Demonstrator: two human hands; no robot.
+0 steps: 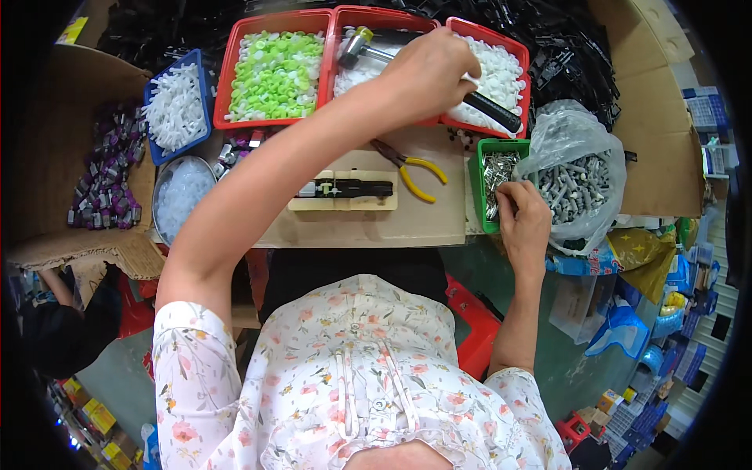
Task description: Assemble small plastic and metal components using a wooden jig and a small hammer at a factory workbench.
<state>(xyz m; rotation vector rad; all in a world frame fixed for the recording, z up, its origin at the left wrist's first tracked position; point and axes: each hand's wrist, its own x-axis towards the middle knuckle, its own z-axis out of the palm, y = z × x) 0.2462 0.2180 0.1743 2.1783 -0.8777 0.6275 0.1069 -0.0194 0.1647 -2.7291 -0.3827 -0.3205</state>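
My left arm stretches across the table, and my left hand [439, 66] is above the red bins, its fingers closed around what looks like a small white plastic piece [471, 79]. Beneath that hand a hammer [495, 113] with a black grip lies across the bins. My right hand [523, 215] dips its pinched fingertips into a green tray [481, 192] of small metal pins [498, 168]; anything between them is too small to make out. On the tabletop, a cream fixture [345, 203] holds a black part [364, 189], partly behind my left forearm. Yellow-handled pliers [423, 178] lie beside it.
Red bins hold green caps [278, 74] and white caps [497, 74]. At left are a blue tray [205, 102] of white tubes, a bowl [184, 196] of translucent pieces and a cardboard box [78, 78] with purple-and-metal parts. A plastic bag [580, 184] of grey pieces sits right.
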